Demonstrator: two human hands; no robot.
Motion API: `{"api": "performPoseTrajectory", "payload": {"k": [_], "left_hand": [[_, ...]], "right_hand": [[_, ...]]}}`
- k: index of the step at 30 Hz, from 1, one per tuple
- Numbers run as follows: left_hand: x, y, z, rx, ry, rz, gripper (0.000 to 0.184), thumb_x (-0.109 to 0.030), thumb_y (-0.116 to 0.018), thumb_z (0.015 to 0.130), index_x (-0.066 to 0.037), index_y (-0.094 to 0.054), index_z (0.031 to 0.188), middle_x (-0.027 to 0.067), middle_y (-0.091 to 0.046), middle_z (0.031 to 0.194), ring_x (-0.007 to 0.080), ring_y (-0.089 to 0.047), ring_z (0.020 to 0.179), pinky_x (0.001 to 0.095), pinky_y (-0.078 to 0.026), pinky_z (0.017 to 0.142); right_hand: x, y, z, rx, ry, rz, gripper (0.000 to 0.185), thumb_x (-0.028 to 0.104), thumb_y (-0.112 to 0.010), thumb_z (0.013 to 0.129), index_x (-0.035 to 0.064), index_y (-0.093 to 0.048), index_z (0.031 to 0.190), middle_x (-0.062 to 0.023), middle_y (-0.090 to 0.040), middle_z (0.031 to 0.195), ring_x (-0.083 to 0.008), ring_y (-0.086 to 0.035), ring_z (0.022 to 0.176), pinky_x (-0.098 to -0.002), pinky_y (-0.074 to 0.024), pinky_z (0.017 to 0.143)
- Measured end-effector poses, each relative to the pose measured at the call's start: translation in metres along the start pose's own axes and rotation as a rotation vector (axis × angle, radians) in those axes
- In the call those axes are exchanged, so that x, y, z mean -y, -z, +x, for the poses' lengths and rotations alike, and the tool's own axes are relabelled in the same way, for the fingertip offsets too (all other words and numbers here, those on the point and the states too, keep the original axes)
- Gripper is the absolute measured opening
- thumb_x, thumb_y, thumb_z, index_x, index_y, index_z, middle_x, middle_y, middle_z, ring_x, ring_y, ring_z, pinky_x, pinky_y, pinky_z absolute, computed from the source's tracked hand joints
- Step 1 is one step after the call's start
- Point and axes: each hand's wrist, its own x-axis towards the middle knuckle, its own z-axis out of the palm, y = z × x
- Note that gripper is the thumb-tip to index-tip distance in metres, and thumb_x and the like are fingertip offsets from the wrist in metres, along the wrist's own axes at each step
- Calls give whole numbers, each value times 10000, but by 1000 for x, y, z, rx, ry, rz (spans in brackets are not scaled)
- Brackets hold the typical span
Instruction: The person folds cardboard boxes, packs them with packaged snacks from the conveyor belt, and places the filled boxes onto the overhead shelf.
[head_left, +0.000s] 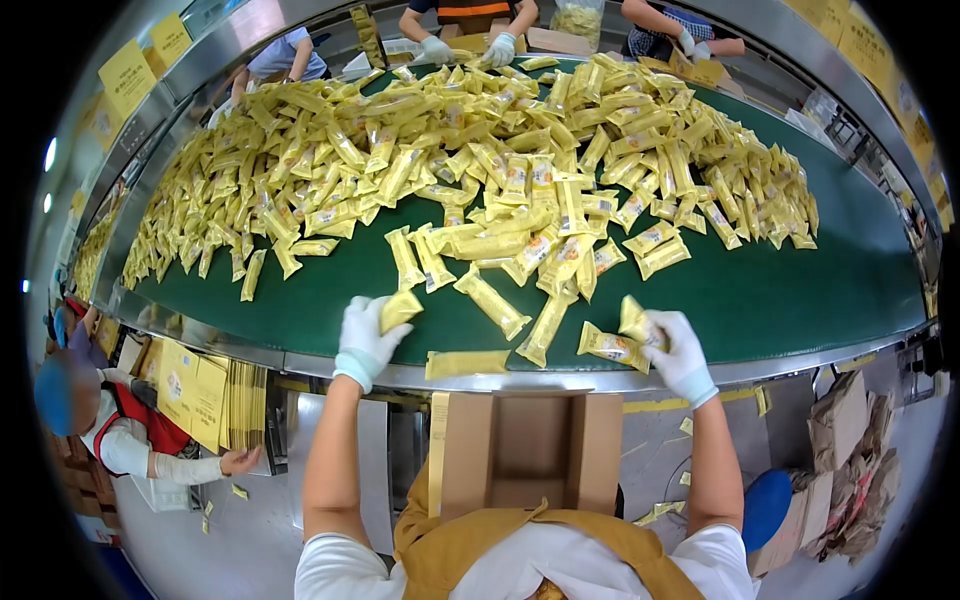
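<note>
Packets (401, 311) (634, 318) — each hand (367, 338) (677, 347) curled round one.

My gloved left hand (366, 340) is gripping a yellow packet (400, 311), and my gloved right hand (680, 352) is holding another packet (633, 319) above the green belt (440, 334). An open cardboard box (606, 445) is sitting against my apron (440, 550), near the belt's metal edge.

At left, a co-worker (130, 420) in a blue cap and red vest sits or stands beside upright, flattened yellow cartons (205, 395). At right, a round blue seat (767, 508) is near crumpled brown paper (862, 475). Yellow scraps (763, 401) dot the grey floor (650, 455). Across the far side are three more co-workers (475, 18) and a clear plastic bag (578, 22).
</note>
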Motion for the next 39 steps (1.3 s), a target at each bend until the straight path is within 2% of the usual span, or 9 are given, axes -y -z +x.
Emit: {"api": "performPoseTrajectory", "payload": {"k": [3,6,13,15,19,23,24,31,39], "left_hand": [[-46,-8,-6,206,-355,-124,519,-261,-832,740,-77,-664,1196,146,-594,1116,349,-557,1088,422,-455,970],[-62,-49,-19,511,-421,169,552,-365,-818,764,-89,-636,1205,86,-591,1171,323,-554,1109,424,-453,978],[-78,-26,21,551,-280,154,427,-278,-816,777,-108,-638,1125,127,-649,1098,353,-628,1009,439,-505,909],[-81,-26,47,349,-403,69,435,-237,-825,755,-116,-627,1123,114,-674,1073,354,-635,1019,444,-497,921],[-77,-69,88,426,-648,100,452,-207,-806,758,-131,-621,1163,95,-678,1087,332,-620,1069,415,-491,955],[-75,-78,98,436,-760,145,429,-194,-773,779,-158,-632,1183,66,-686,1077,310,-623,1070,397,-499,960],[-86,-69,100,565,-628,292,401,-207,-755,797,-172,-640,1180,58,-698,1049,299,-629,1067,405,-510,938],[-62,-77,64,257,-599,327,291,-158,-673,823,-147,-644,1113,78,-697,1010,268,-676,997,406,-528,888],[-94,-43,108,688,-422,401,307,-274,-719,831,-156,-658,1108,128,-726,1030,339,-689,988,448,-544,854]], "right_hand": [[-16,-33,2,173,185,-145,514,37,-749,749,33,-594,1239,-177,-604,1202,-374,-582,1147,-403,-473,1010],[-2,-46,18,316,108,-468,441,97,-762,761,71,-614,1176,-137,-624,1093,-350,-600,1066,-437,-488,926],[52,-67,84,351,558,-253,263,65,-695,778,97,-644,1034,-126,-649,937,-349,-625,937,-447,-489,855],[56,-93,101,474,602,-362,204,51,-671,791,101,-649,987,-129,-686,954,-338,-654,928,-445,-500,850],[53,-111,116,607,663,-577,150,62,-669,802,103,-655,946,-119,-696,931,-340,-670,896,-431,-524,832],[45,-100,97,506,575,-619,103,102,-688,802,96,-632,888,-123,-692,917,-333,-673,860,-427,-532,806],[41,-94,92,507,526,-610,122,145,-690,811,97,-615,893,-115,-679,907,-315,-674,854,-430,-526,794],[2,-60,33,28,414,-687,214,189,-687,818,103,-603,995,-87,-625,852,-291,-664,861,-409,-508,783],[24,-29,47,235,254,-609,354,209,-760,793,119,-597,1093,-97,-657,876,-317,-684,821,-435,-541,730]]}}
